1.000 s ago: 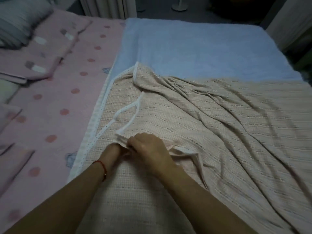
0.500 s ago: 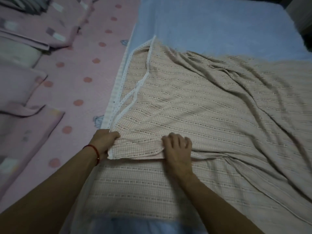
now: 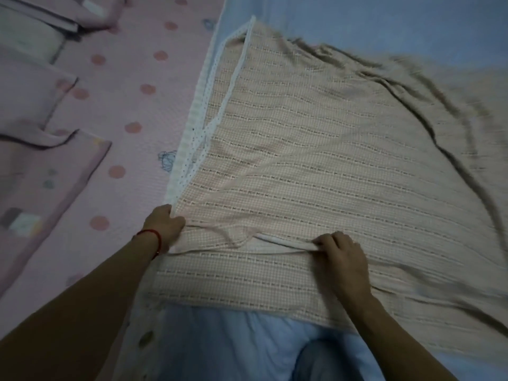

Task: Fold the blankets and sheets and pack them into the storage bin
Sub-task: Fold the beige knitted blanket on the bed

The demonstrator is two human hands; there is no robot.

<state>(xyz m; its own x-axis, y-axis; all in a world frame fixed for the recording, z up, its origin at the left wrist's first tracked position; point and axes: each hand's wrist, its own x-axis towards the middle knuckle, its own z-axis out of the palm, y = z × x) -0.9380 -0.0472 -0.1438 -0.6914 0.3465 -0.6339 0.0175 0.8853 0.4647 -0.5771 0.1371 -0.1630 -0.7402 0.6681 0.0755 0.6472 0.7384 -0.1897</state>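
Hands have spread along the blanket edge.

Open, flat room is offered by the pale blue cover across the upper right of the frame. The centre and right are taken up by the rumpled beige blanket, ridged with creases at far right. Folded pink bedding is stacked along the left edge; the spotted pink sheet between lies flat.

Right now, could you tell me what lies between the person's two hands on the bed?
In the head view, a folded edge of the beige blanket with white trim spans between the left hand and right hand; nothing else.
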